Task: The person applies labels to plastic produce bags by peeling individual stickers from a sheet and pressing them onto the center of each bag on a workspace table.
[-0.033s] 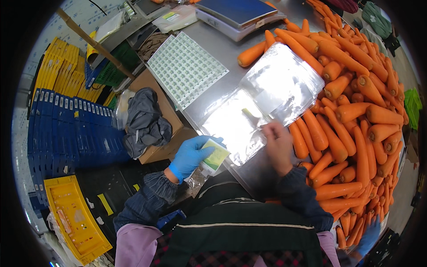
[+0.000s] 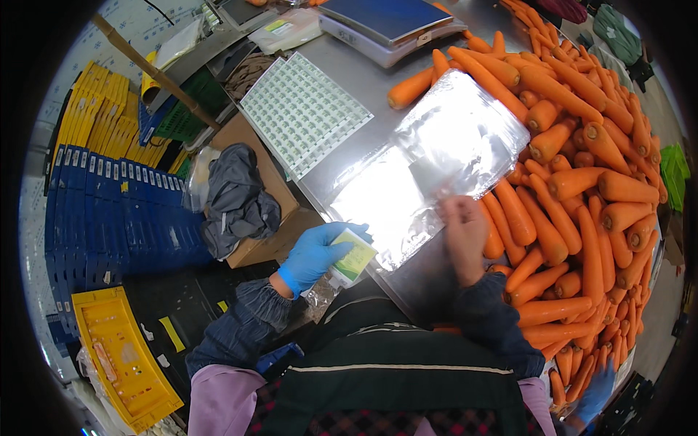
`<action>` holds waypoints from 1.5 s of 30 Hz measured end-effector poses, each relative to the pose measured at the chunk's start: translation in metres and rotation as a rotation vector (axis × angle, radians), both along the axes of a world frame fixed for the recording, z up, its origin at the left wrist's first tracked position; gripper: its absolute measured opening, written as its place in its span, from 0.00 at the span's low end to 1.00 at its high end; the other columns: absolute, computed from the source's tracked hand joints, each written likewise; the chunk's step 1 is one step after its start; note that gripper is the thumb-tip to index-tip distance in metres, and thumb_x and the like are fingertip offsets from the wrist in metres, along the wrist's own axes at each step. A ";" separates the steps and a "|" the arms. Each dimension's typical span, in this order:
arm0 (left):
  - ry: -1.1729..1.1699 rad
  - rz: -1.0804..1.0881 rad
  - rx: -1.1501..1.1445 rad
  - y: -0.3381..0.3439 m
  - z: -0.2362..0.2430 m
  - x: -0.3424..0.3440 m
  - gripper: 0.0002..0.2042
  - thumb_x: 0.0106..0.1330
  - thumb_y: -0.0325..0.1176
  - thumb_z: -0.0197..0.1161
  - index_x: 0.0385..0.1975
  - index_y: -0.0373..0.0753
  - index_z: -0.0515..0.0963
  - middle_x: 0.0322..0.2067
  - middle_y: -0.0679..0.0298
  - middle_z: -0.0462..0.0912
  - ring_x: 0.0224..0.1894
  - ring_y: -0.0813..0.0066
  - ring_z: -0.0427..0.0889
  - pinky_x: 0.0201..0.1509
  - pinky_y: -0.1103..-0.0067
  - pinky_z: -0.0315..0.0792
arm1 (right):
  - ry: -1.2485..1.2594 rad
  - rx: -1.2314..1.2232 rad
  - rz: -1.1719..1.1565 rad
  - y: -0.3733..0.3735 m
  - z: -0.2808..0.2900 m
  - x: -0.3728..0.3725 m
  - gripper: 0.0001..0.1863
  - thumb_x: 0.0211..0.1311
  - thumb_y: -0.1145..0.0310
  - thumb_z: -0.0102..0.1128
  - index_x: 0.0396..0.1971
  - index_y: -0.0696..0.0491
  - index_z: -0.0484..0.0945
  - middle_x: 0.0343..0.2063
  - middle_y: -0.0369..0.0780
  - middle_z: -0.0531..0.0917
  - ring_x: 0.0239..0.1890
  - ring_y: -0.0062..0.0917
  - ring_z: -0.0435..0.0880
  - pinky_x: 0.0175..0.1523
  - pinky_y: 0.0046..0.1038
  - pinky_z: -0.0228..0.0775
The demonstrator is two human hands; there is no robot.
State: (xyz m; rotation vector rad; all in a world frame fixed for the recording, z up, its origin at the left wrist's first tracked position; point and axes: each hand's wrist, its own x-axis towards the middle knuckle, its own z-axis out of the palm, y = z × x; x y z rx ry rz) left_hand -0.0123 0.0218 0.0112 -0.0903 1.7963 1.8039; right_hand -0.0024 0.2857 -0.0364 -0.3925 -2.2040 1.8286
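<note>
Keep the bare right hand (image 2: 462, 231) pinching the top clear bag (image 2: 436, 163) off the stack at the counter's near edge, beside the carrots (image 2: 574, 182). Gloved left hand (image 2: 320, 251), curled around a label (image 2: 354, 256), steadies.

- Your one view comes from the camera on your head, looking steeply down over your own chest and forearms.
- It faces the metal table (image 2: 363, 87) straight ahead, close enough that both arms fill the lower middle.
- The fisheye bends the edges; the floor crates (image 2: 109, 211) curve along your left.
</note>
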 end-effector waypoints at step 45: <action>0.376 -0.141 -0.675 0.047 -0.027 -0.039 0.18 0.55 0.43 0.65 0.19 0.31 0.77 0.20 0.54 0.78 0.22 0.72 0.77 0.29 0.75 0.70 | 0.329 0.010 -0.152 0.003 -0.008 0.011 0.05 0.64 0.74 0.52 0.36 0.58 0.74 0.32 0.40 0.78 0.33 0.24 0.76 0.39 0.23 0.69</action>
